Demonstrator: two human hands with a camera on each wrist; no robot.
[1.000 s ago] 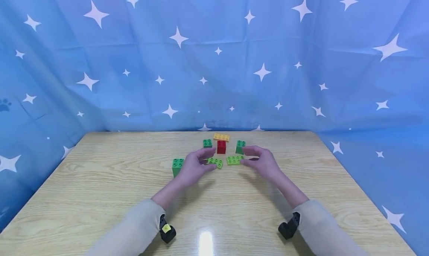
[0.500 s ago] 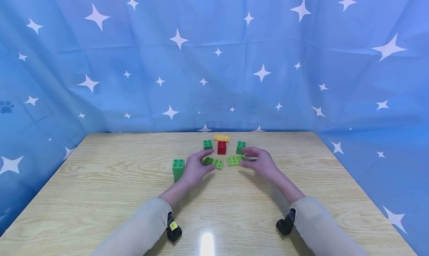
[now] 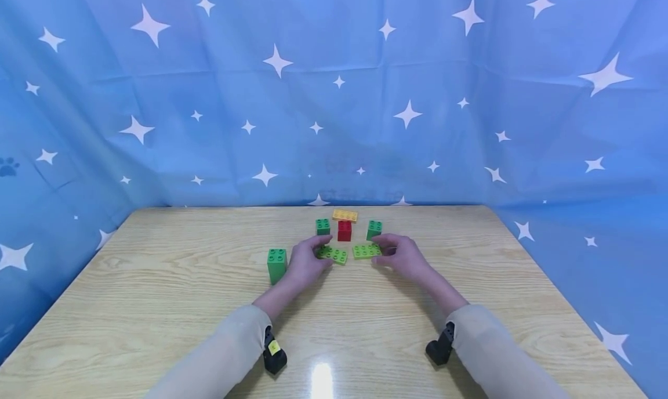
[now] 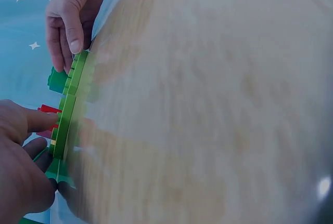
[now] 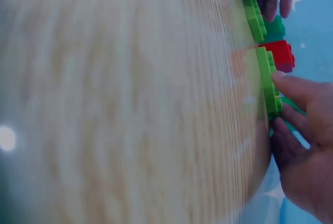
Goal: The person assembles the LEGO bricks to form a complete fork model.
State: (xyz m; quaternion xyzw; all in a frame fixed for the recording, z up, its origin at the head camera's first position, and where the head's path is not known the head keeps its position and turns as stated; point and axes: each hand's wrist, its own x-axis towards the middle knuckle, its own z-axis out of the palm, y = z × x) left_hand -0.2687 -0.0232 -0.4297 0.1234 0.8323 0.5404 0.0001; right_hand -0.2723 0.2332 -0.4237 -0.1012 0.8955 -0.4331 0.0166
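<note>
My left hand (image 3: 305, 264) is at the outer end of a lime green two-by-four building brick (image 3: 338, 256), a low one, thumb on its near side and fingers beyond it. My right hand (image 3: 407, 258) stands likewise at the outer end of a second low lime green brick (image 3: 364, 251). Thumb and fingers are parted on both hands, loosely bent. In the left wrist view the left thumb overlaps the studs of its brick (image 4: 64, 128). The right wrist view shows the right thumb tip right at its brick (image 5: 266, 76). Both bricks lie on the table, slightly apart, studs up.
Behind the lime bricks stand a red brick (image 3: 344, 232), a green brick (image 3: 323, 227) and another green brick (image 3: 374, 229). A yellow-orange brick (image 3: 345, 215) lies farthest back. Left of my left hand is a taller green brick (image 3: 277, 265). A starry blue curtain (image 3: 334, 97) hangs behind the table (image 3: 182, 294).
My left hand has lowered slightly around the end of the left lime brick. My right hand has come slightly down and left at the right one. The bricks stay where they were.
</note>
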